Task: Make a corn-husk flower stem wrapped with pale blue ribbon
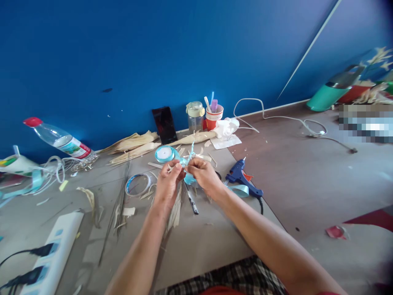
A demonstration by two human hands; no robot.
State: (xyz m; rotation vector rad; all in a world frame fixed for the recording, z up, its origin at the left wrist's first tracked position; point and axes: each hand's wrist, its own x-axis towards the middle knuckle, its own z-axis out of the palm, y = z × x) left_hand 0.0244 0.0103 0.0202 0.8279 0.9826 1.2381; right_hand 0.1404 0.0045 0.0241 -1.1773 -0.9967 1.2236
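Nearest, a checked cloth [239, 272] shows at the table's [211, 233] edge, with a power strip [59, 239] off to the left. Beyond them a pen [193, 203] lies just short of the hands. The left hand [168, 180] and right hand [202, 174] meet over the middle of the table, each seeming to pinch the pale blue ribbon [184, 160] between thumb and fingers; it sits between the fingertips, one thin end standing up above them. The exact grip is too small to tell. The step in hand looks like knotting or shaping that ribbon; the next move seems to call for one hand keeping the fold firm while the other draws an end snug. A glue gun [238, 174] lies right of the hands, a tape roll [127, 186] left of them. Past these come the spool [164, 154], dry husks [132, 144], a phone [165, 125] leaning on the wall [153, 53], a jar [195, 119] and stacked cups [214, 119]
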